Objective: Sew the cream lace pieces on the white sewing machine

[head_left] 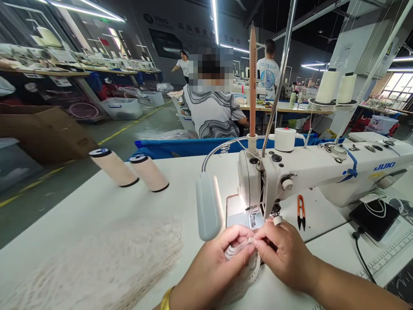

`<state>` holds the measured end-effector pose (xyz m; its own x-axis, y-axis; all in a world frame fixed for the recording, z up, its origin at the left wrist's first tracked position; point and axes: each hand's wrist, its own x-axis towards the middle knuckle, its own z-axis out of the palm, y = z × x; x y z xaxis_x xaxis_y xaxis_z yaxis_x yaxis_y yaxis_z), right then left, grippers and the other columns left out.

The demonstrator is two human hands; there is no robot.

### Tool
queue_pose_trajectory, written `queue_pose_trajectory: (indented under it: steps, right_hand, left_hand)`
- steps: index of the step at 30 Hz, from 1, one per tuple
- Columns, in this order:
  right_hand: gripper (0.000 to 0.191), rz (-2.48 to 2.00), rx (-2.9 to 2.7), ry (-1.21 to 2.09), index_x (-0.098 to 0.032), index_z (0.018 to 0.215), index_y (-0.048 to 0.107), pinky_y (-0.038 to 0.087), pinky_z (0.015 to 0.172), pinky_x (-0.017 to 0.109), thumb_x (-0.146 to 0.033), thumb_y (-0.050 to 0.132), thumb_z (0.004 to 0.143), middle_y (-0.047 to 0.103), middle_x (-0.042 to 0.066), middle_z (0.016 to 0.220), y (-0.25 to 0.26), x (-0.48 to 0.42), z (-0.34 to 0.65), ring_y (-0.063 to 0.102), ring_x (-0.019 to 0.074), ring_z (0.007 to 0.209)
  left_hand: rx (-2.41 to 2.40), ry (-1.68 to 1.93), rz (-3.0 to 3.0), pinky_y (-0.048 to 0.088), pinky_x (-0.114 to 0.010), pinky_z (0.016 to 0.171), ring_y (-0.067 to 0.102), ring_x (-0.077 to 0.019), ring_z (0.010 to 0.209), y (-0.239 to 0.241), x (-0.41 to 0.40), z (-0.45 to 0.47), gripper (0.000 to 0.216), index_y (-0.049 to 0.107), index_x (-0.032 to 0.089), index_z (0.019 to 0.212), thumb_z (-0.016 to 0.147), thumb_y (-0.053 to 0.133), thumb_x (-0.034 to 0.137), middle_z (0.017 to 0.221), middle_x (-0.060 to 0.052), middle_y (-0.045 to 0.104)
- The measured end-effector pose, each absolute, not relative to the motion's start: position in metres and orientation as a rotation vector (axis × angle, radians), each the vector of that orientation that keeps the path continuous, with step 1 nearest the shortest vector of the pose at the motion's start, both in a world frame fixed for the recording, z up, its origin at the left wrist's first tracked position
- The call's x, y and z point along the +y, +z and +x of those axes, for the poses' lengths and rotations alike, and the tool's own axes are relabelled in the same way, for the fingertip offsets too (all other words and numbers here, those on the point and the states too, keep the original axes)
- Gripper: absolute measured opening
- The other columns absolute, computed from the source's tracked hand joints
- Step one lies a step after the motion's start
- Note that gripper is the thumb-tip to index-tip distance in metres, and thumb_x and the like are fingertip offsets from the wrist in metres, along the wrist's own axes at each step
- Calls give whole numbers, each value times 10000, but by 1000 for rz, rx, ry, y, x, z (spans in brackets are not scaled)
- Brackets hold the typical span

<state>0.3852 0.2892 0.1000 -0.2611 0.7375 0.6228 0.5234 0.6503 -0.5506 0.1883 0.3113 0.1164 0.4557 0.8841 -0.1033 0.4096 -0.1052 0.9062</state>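
Note:
My left hand (214, 262) and my right hand (284, 254) meet in front of the white sewing machine (322, 172), just short of its needle and presser foot (252, 219). Both pinch a small piece of cream lace trim (245, 267), fingertips touching at a tiny light-coloured bit held between them. The trim runs down from the fingers between my wrists onto the white table (80, 215). A large heap of the same cream lace (106, 262) lies to the left of my left hand.
A grey gooseneck lamp head (208, 206) hangs just above my left hand. Orange thread snips (301, 211) lie right of the needle. Two pale thread cones (129, 168) lie at the table's far left. A black device with white cable (374, 217) sits right. Other people work at tables behind.

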Motion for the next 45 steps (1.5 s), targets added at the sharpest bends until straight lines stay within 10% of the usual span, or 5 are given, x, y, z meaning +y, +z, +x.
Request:
queue_pose_trajectory:
  steps: [12, 18, 28, 45]
  right_hand:
    - [209, -1339, -2000, 332, -231, 733, 453, 355, 655, 282, -84, 538, 854, 549, -36, 631, 103, 292, 379, 507, 168, 649]
    - [155, -1470, -1981, 238, -222, 827, 576, 368, 692, 285, -69, 603, 841, 562, -17, 689, 98, 296, 375, 538, 198, 748]
    - [227, -1239, -2224, 173, -233, 809, 640, 384, 691, 327, -65, 545, 929, 613, 12, 750, 94, 294, 389, 520, 206, 733]
    - [227, -1310, -2240, -47, -227, 932, 687, 453, 747, 361, -55, 540, 922, 679, 73, 915, 87, 296, 391, 530, 258, 848]
  left_hand:
    - [1332, 553, 2133, 490, -380, 715, 616, -249, 806, 110, 318, 195, 351, 499, 244, 689, 933, 420, 484, 850, -42, 595]
    - [1353, 988, 2529, 460, -471, 844, 602, -293, 947, 99, 319, 191, 133, 579, 234, 1023, 918, 576, 315, 1039, -73, 648]
    - [956, 870, 2813, 518, -330, 645, 674, -202, 766, 109, 311, 189, 293, 711, 207, 932, 1039, 441, 163, 867, -39, 744]
    - [961, 943, 2864, 629, -400, 776, 761, -244, 899, 100, 321, 188, 281, 701, 174, 1037, 1052, 420, 178, 986, -84, 795]
